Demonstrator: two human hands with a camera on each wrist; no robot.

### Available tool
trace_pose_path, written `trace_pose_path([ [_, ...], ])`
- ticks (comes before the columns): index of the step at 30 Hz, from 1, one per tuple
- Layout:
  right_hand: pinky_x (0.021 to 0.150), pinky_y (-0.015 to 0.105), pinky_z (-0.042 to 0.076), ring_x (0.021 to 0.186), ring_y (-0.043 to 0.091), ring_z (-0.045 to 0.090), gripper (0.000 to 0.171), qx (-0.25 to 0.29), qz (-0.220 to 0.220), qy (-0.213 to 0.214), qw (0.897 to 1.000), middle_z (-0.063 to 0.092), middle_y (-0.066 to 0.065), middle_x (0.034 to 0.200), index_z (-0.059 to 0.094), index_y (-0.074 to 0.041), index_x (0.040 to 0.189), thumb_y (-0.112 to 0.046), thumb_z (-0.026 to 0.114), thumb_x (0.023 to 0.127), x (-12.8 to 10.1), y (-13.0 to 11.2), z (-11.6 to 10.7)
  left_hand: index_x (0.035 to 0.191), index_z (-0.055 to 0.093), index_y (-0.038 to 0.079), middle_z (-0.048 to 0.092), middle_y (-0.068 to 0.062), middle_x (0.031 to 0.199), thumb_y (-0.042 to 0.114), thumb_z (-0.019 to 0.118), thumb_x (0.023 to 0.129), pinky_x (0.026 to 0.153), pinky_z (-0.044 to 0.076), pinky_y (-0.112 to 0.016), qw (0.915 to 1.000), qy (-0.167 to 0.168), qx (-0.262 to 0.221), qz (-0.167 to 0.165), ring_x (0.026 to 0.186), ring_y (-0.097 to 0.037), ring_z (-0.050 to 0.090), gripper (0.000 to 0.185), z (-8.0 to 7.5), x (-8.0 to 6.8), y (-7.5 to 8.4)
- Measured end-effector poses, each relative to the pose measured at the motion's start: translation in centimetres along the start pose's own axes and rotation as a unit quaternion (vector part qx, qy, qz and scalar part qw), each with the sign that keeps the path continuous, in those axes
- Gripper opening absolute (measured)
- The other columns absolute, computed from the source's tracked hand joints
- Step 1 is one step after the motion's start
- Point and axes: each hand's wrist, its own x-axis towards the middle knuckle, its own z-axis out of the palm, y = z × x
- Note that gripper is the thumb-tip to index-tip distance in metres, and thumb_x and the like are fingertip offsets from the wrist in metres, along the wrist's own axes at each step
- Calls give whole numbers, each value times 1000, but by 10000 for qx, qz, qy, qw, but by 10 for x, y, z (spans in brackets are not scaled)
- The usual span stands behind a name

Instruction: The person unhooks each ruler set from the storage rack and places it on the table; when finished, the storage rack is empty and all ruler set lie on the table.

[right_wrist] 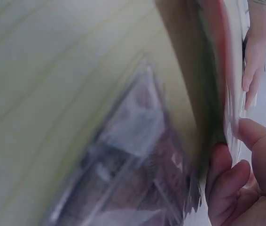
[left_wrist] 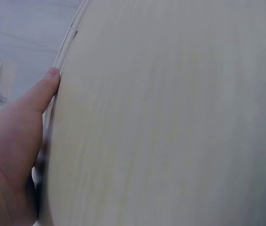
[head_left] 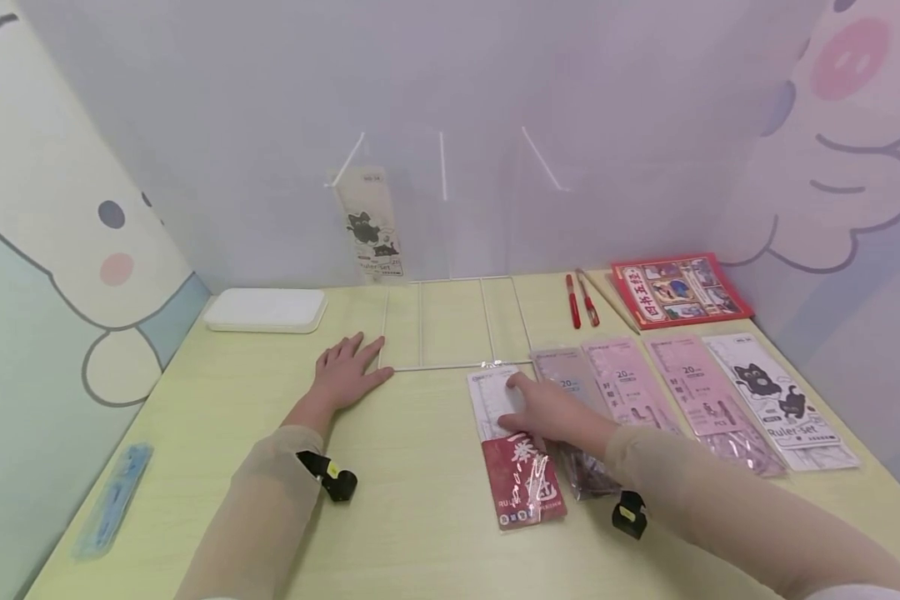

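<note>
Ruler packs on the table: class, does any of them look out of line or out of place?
Yes. The red pack under the right hand lies apart from the pink packs, lower than that row. A blue pack lies alone at the table's far left edge. One pack hangs on the back wall.

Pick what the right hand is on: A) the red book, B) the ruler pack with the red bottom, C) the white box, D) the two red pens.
B: the right hand grips the ruler pack with the red bottom; the red book, white box and red pens lie far from it, untouched.
</note>
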Motion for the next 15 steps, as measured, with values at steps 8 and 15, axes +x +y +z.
trace_pose_path([
  [8,49,31,43,55,17,53,76,-141,156,-169,9996,59,5,78,41,-8,136,-49,70,79,-2,4,-2,150,26,22,13,-19,154,62,39,91,104,6,-64,10000,-16,-40,6,137,-46,8,72,-1,0,2],
  [15,50,32,42,57,17,53,75,-306,153,-245,9991,62,7,85,40,-11,137,-50,68,80,-3,6,-6,150,25,23,12,-19,154,64,38,91,104,5,-64,10000,-48,-15,8,137,-46,8,73,1,1,1],
])
